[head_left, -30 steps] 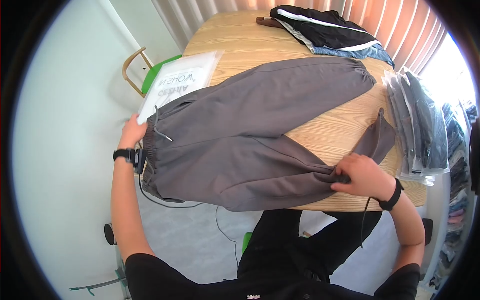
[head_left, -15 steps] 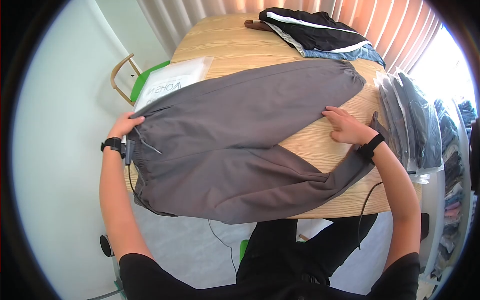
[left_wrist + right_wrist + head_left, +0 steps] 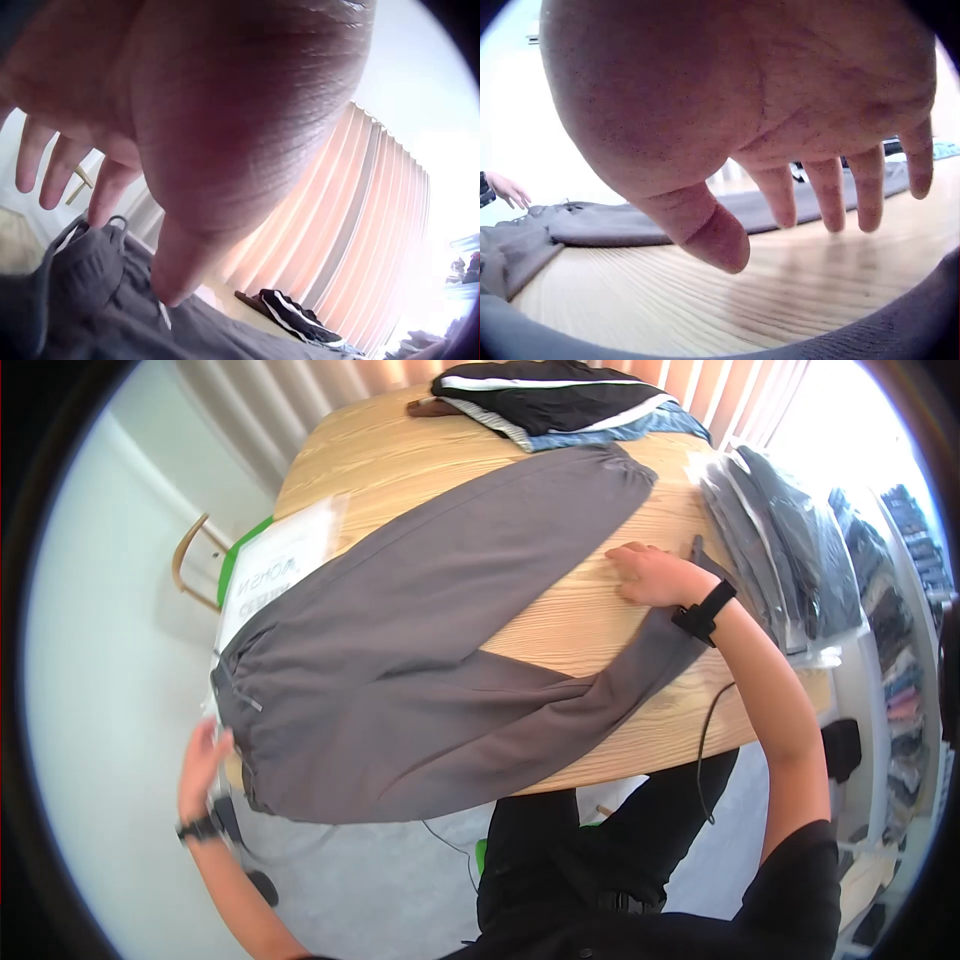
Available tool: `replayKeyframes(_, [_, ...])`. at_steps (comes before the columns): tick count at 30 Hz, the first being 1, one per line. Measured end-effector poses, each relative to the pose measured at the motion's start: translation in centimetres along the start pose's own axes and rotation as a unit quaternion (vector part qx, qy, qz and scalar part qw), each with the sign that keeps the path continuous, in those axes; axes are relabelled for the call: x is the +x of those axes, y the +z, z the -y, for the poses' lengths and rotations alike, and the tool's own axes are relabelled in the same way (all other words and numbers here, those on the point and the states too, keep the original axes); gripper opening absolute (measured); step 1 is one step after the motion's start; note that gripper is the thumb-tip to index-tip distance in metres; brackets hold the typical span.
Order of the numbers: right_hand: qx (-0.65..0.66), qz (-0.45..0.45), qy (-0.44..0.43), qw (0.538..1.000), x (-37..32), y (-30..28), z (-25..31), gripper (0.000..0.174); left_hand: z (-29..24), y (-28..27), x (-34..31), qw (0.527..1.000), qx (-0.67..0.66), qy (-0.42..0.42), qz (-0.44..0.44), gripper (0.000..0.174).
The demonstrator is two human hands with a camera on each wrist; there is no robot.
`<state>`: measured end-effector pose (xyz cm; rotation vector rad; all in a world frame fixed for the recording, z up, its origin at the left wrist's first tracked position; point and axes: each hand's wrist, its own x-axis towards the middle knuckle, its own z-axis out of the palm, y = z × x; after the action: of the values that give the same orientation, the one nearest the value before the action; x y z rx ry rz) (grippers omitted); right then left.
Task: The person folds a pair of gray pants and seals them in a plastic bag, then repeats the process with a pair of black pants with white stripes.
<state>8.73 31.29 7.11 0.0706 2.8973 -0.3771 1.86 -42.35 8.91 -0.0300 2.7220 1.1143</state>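
Observation:
Grey drawstring pants (image 3: 400, 600) lie spread over the wooden table (image 3: 560, 615), waistband at the left, legs running right. The far leg is straight; the near leg is creased and bends toward the far right, partly under my right wrist. My left hand (image 3: 203, 765) is just off the waistband, fingers spread. In the left wrist view its thumb and fingers hang apart over the gathered waist and drawstring (image 3: 165, 315). Between the two legs my right hand (image 3: 652, 575) hovers low over the wood, fingers relaxed and holding nothing, as the right wrist view shows.
Folded clothes (image 3: 560, 405), black with white stripes over denim, lie at the table's back edge. Bagged garments (image 3: 775, 550) are stacked on the right. A clear printed bag (image 3: 280, 560) sticks out beyond the waistband. A green chair (image 3: 240, 550) stands at the left, a filled shelf (image 3: 900, 680) at the right.
My right hand has let go of the near leg and moved away to the gap between the legs. My left hand has released the waistband and drawn back toward me. The near leg lies straighter.

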Motion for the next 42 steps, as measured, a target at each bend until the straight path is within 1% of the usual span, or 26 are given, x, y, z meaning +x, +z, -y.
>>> replayKeyframes(1, [-0.016, 0.020, 0.017, 1.000, -2.2, -1.4, 1.1, 0.055, 1.3, 0.8, -2.0, 0.998, 0.057, 0.016, 0.000, 0.066])
replayKeyframes(2, [-0.009, 0.017, 0.035, 0.999, -4.2, -1.9, 1.2, 0.055, -2.7, 3.3, -5.7, 0.999, 0.038, -0.022, 0.014, 0.066])
replayKeyframes(3, [-0.011, 0.047, 0.023, 0.999, -6.2, -2.3, 0.9, 0.053, -1.9, 5.2, -7.6, 0.999, 0.039, 0.010, -0.034, 0.065])
replayKeyframes(4, [-0.019, 0.073, 0.005, 0.997, -7.8, -3.2, 0.9, 0.050, -3.4, 7.8, -9.6, 0.995, -0.023, -0.012, -0.101, 0.065])
replayKeyframes(5, [-0.041, 0.081, 0.021, 0.996, -9.5, -3.7, 1.4, 0.051, -0.7, 9.1, -10.0, 0.987, 0.020, 0.087, -0.130, 0.062])
replayKeyframes(6, [-0.067, 0.028, -0.025, 0.997, -11.0, -2.7, 0.2, 0.050, -0.7, 10.7, -10.8, 0.963, 0.150, 0.151, -0.166, 0.063])
replayKeyframes(8, [-0.104, -0.066, -0.087, 0.989, -12.1, -0.8, -2.2, 0.045, -1.2, 13.4, -11.7, 0.957, 0.159, 0.168, -0.175, 0.066])
replayKeyframes(12, [-0.103, -0.072, 0.004, 0.992, -13.2, 0.1, -3.8, 0.042, -2.6, 15.8, -12.7, 0.926, 0.268, 0.211, -0.165, 0.069])
replayKeyframes(15, [-0.090, -0.210, -0.024, 0.973, -13.0, 0.6, -5.0, 0.044, -4.9, 16.9, -13.6, 0.936, 0.250, 0.234, -0.076, 0.070])
replayKeyframes(16, [-0.083, -0.206, -0.028, 0.975, -12.5, 0.8, -5.3, 0.044, -5.6, 17.1, -13.9, 0.936, 0.257, 0.227, -0.074, 0.070])
replayKeyframes(18, [-0.142, -0.232, -0.089, 0.958, -10.9, 1.0, -6.1, 0.042, -7.1, 17.5, -14.2, 0.941, 0.242, 0.234, -0.045, 0.071])
replayKeyframes(19, [-0.097, -0.230, -0.099, 0.963, -10.0, 1.1, -6.4, 0.031, -7.2, 17.7, -14.2, 0.935, 0.251, 0.242, -0.061, 0.064])
replayKeyframes(20, [-0.091, -0.228, -0.113, 0.963, -9.4, 0.7, -6.3, 0.031, -6.9, 17.7, -13.9, 0.936, 0.257, 0.230, -0.067, 0.064])
replayKeyframes(22, [-0.069, -0.169, -0.036, 0.983, -8.3, -1.0, -5.3, 0.022, -6.1, 17.1, -13.8, 0.938, 0.242, 0.243, -0.059, 0.054])
replayKeyframes(24, [-0.052, -0.268, -0.054, 0.961, -6.9, -1.9, -5.1, 0.020, -5.9, 17.3, -14.3, 0.935, 0.236, 0.245, -0.103, 0.048])
replayKeyframes(27, [0.000, -0.499, -0.071, 0.864, -8.0, -5.4, -3.4, 0.021, -4.4, 17.5, -13.6, 0.927, 0.225, 0.271, -0.127, 0.048])
replayKeyframes(28, [-0.007, -0.560, -0.066, 0.826, -9.2, -6.6, -2.6, 0.022, -3.9, 17.7, -13.6, 0.918, 0.239, 0.269, -0.169, 0.047])
replayKeyframes(29, [-0.032, -0.579, -0.031, 0.814, -10.3, -7.2, -2.4, 0.022, -3.4, 18.0, -13.5, 0.906, 0.252, 0.267, -0.209, 0.046])
replayKeyframes(30, [-0.036, -0.577, -0.029, 0.816, -11.2, -7.0, -2.8, 0.022, -2.9, 18.2, -13.5, 0.908, 0.249, 0.268, -0.205, 0.046])
replayKeyframes(32, [-0.078, -0.498, 0.055, 0.862, -13.0, -6.5, -4.2, 0.022, -1.7, 18.3, -13.1, 0.873, 0.315, 0.227, -0.294, 0.044])
replayKeyframes(34, [-0.075, -0.461, 0.070, 0.881, -14.3, -4.6, -5.0, 0.021, -1.3, 17.9, -12.8, 0.865, 0.328, 0.206, -0.318, 0.042])
replayKeyframes(36, [-0.071, -0.323, 0.114, 0.937, -15.7, -3.0, -4.7, 0.021, 0.0, 17.0, -12.5, 0.855, 0.342, 0.186, -0.342, 0.039])
replayKeyframes(37, [-0.072, -0.325, 0.113, 0.936, -16.3, -2.6, -4.5, 0.021, 1.4, 16.2, -12.4, 0.864, 0.318, 0.190, -0.342, 0.037])
replayKeyframes(39, [-0.091, -0.166, 0.177, 0.966, -17.2, -2.1, -4.4, 0.025, 0.9, 15.8, -12.5, 0.872, 0.294, 0.195, -0.341, 0.035])
replayKeyframes(41, [-0.089, -0.175, 0.152, 0.969, -17.7, -1.3, -4.8, 0.029, -0.5, 14.8, -13.2, 0.848, 0.282, 0.188, -0.407, 0.030])
replayKeyframes(42, [-0.087, -0.184, 0.125, 0.971, -17.9, -0.8, -5.2, 0.034, -0.8, 14.3, -13.3, 0.849, 0.280, 0.190, -0.406, 0.030])
